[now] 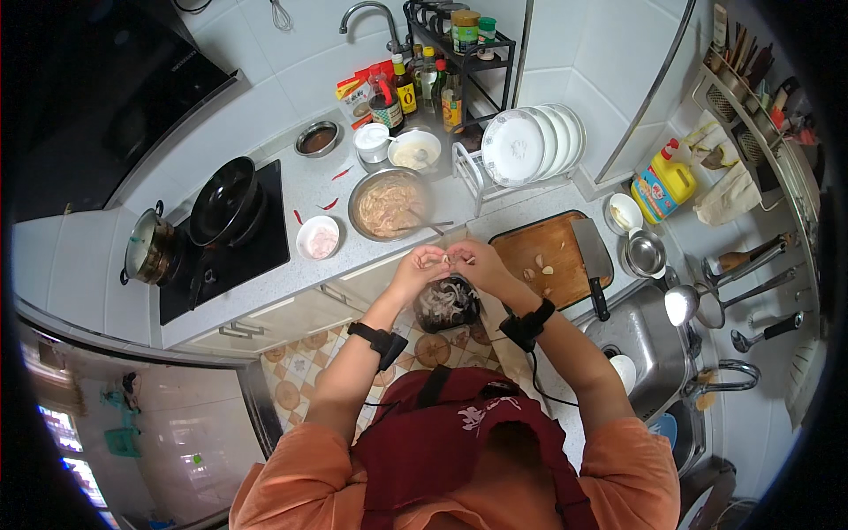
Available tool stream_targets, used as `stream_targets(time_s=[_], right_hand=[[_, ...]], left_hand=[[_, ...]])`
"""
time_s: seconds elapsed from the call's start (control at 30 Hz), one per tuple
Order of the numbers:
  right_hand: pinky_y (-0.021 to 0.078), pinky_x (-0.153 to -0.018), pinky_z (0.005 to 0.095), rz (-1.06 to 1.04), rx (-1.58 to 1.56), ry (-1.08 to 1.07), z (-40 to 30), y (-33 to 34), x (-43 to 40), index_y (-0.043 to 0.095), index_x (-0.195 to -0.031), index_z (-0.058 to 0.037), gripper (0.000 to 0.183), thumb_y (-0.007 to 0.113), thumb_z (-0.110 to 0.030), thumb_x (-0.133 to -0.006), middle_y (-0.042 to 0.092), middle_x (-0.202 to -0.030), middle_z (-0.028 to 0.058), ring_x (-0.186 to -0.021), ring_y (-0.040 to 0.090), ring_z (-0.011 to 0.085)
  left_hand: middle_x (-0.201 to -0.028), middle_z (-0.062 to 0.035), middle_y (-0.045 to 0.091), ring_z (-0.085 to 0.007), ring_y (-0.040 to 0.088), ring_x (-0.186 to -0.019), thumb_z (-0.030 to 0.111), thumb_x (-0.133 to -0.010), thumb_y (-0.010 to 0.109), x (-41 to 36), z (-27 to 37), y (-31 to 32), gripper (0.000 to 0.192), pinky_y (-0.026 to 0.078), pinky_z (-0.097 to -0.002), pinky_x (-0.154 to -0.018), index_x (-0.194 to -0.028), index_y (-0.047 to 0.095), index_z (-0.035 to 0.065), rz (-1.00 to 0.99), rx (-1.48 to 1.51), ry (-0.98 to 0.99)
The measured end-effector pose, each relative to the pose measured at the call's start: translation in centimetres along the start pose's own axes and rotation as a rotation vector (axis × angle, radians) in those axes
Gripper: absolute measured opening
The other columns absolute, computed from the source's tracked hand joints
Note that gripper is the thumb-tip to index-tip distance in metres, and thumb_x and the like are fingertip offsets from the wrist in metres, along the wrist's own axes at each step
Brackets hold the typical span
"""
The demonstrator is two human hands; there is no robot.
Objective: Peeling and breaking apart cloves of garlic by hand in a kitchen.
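Observation:
My left hand [421, 270] and my right hand [482, 266] meet fingertip to fingertip in front of the counter edge. Pinched between them is a small pale piece, apparently a garlic clove [446, 259], mostly covered by the fingers. Below the hands stands a black-lined waste bin [448, 306] with pale scraps in it. Right of my right hand, a wooden cutting board [513, 246] bears several garlic cloves [547, 270]. A cleaver [591, 248] lies along the board's right side, its black handle over the near edge.
A steel bowl of raw sliced meat [387, 202] with chopsticks and a small white bowl [318, 238] stand on the counter. A wok [225, 199] and a pot [149, 252] are at the cooktop. Plates [513, 147] stand in a rack. The sink [652, 341] is at right.

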State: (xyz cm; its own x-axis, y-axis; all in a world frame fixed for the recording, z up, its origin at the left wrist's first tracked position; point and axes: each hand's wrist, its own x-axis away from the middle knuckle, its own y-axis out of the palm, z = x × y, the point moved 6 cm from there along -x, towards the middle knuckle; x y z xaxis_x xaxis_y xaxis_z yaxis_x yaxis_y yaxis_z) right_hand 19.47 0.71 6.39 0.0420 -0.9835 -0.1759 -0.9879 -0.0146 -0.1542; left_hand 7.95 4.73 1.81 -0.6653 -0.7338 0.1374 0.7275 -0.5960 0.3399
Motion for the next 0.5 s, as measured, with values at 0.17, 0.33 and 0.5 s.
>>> stream_targets(time_s=[0.17,0.33,0.5], right_hand=[[0.041,-0.055,0.0225,0.028,0.117,0.039,1.0,0.0,-0.3,0.054,-0.076,0.0018,0.015,0.06,-0.012,-0.071,0.052,-0.071,0.0063,-0.061,0.051,0.0109],[0.0397,-0.052,0.0231,0.042,0.105,0.043,1.7,0.4,-0.6,0.053,-0.07,-0.0002,0.016,0.062,-0.013,-0.07,0.051,-0.067,0.005,-0.057,0.048,0.0099],[0.0374,-0.049,0.0247,0.054,0.187,-0.006,0.3,0.9,-0.9,0.048,-0.064,-0.0025,0.018,0.064,-0.011,-0.064,0.048,-0.059,0.0035,-0.054,0.044,0.0103]], left_hand=[[-0.089,-0.0059,0.054,-0.0123,0.056,-0.082,-0.003,-0.077,0.053,0.0,-0.1,-0.2,0.019,0.048,-0.0239,-0.073,-0.095,0.047,0.0016,0.006,0.022,-0.007],[-0.085,-0.0039,0.055,-0.009,0.055,-0.072,-0.005,-0.075,0.054,0.1,0.4,-0.2,0.019,0.047,-0.0208,-0.066,-0.092,0.047,0.0016,0.018,-0.059,0.065],[-0.087,-0.0072,0.056,-0.0121,0.057,-0.077,-0.006,-0.075,0.054,0.4,0.8,-0.5,0.017,0.048,-0.0222,-0.069,-0.091,0.048,-0.0007,0.032,-0.157,0.113]])
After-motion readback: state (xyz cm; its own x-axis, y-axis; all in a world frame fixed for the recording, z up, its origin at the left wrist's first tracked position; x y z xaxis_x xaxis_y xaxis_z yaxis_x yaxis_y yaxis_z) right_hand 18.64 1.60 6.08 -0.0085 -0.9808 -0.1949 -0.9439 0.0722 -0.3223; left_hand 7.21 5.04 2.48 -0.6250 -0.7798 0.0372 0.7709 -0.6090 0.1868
